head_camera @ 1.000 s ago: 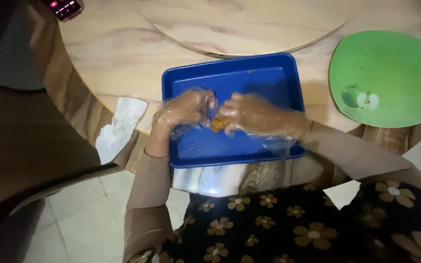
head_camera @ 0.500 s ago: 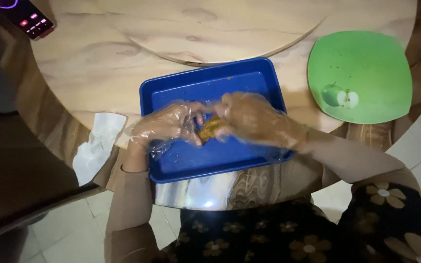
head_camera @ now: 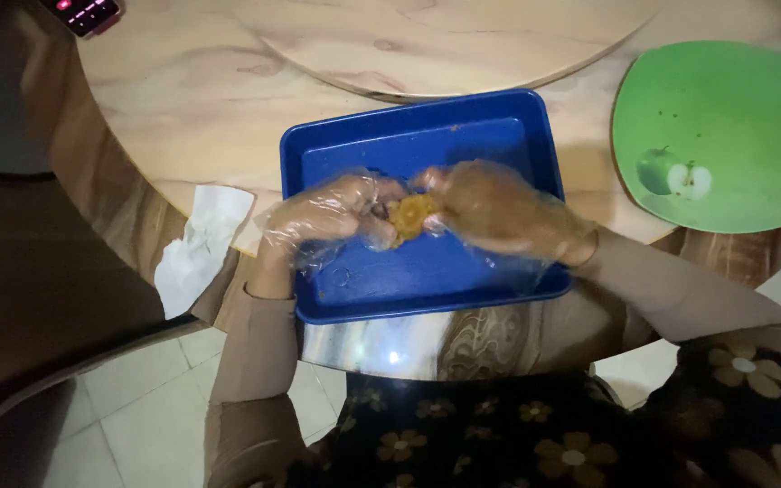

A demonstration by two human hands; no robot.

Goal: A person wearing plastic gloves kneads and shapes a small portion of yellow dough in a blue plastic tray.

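Observation:
Both my hands wear thin clear plastic gloves and meet over a blue rectangular tray (head_camera: 499,136). Between their fingertips is a small orange-brown lump of crumbly food (head_camera: 409,217). My left hand (head_camera: 332,212) pinches the lump from the left, and my right hand (head_camera: 499,208) grips it from the right. The lump is held just above the tray's floor. The tray sits at the near edge of a round wooden table (head_camera: 192,99).
A green square plate (head_camera: 725,117) printed with an apple picture lies to the right of the tray. A white crumpled tissue (head_camera: 201,244) hangs over the table edge at left. A round wooden board (head_camera: 445,36) lies beyond the tray. A phone (head_camera: 83,14) is at the far left corner.
The view has shifted, so the tray and plate sit differently in frame. My hands stay together over the tray, working the orange-brown lump between the fingers.

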